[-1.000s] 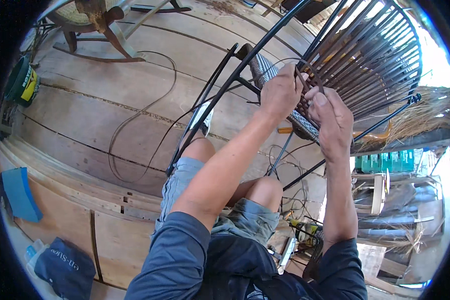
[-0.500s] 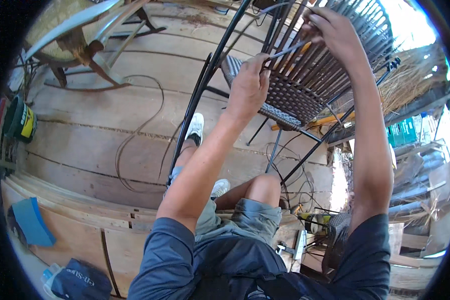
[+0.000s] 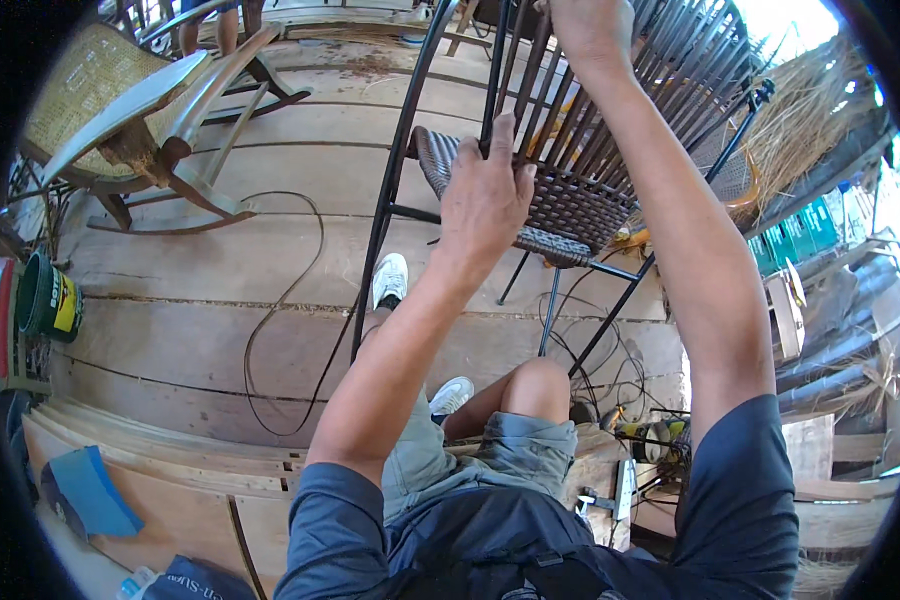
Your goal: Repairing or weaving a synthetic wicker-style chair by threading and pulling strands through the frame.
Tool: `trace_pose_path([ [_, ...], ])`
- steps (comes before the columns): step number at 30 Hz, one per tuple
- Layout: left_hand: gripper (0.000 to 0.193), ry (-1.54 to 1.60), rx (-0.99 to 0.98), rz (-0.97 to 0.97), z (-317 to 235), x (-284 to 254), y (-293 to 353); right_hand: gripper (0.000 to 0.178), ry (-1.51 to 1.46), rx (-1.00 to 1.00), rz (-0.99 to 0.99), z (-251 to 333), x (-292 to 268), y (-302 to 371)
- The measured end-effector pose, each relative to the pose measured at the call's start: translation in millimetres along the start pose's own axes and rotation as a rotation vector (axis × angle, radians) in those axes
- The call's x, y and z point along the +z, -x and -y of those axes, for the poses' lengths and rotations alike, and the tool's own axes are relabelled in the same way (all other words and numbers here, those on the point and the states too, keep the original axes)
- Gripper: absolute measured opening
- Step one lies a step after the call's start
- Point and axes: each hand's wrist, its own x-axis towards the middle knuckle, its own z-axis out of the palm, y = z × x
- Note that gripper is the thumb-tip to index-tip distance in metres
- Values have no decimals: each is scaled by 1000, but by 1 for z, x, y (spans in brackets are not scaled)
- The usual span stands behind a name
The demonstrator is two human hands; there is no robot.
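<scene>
At far left stands a dark green bucket (image 3: 54, 300) with a yellow label; its inside is too dark to tell what it holds. Beyond it, to the right, is a wooden rocking chair (image 3: 160, 160) with cane panels, and a dark strand (image 3: 247, 360) loops over the plank floor (image 3: 160, 270).

Next comes the left hand (image 3: 482, 205), its thumb and index finger apart, at the left side of the woven chair (image 3: 585, 208); a dark post (image 3: 497, 70) runs down to its fingers, but whether they touch it I cannot tell. The chair lies ahead of the person, mostly to the right of this hand, its back slats (image 3: 660, 115) fanning up and away from the seat. The left hand is nearer the seat, while the right hand (image 3: 592, 30) is farther up, over the slats; its fingertips are hidden or cut off, so I cannot tell whether they pinch anything.

At right, near pale straw (image 3: 820, 130), sits a green crate (image 3: 805, 235), contents unclear
</scene>
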Motion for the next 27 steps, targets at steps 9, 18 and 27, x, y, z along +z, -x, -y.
trace_pose_path([
  [9, 61, -86, -1, 27, -2, 3, -7, 20, 485, -220, -179, -30, 13, -9],
  [18, 52, -268, 284, -254, -8, -5, 0, 20, 403, 535, 629, -26, -69, 15],
  [27, 45, -440, 363, -128, -10, 19, -15, 16, 411, 204, 86, 9, -33, 8],
])
